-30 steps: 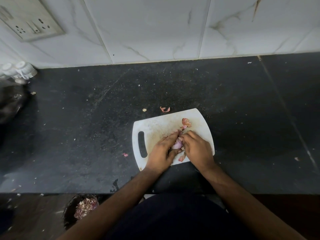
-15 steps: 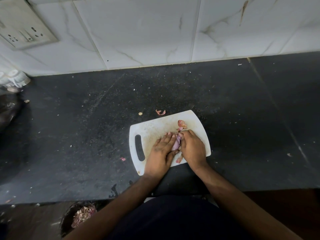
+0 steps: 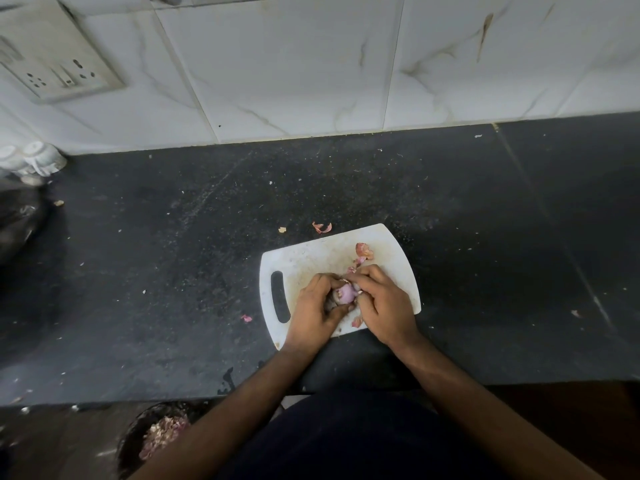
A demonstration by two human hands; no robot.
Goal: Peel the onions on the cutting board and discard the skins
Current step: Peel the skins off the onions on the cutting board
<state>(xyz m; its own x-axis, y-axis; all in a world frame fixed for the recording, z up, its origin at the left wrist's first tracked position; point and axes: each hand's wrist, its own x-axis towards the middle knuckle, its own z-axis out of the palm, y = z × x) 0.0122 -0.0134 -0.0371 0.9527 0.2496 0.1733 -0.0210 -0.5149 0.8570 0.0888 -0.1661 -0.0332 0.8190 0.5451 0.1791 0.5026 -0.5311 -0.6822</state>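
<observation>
Grip: left hand and right hand both curled round one onion, pinching it
Bench: dark, carries white cutting board
Onion: between the hands, over the board
Skins: loose, on board's far edge

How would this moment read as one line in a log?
step: peeling | left hand: holds small purple onion | right hand: pinches its skin | over: white plastic cutting board

Onion mostly covered by both hands' curled fingers, cutting board near edge under wrists, bin of what look like skins partly behind left forearm, white containers cropped at left edge
</observation>
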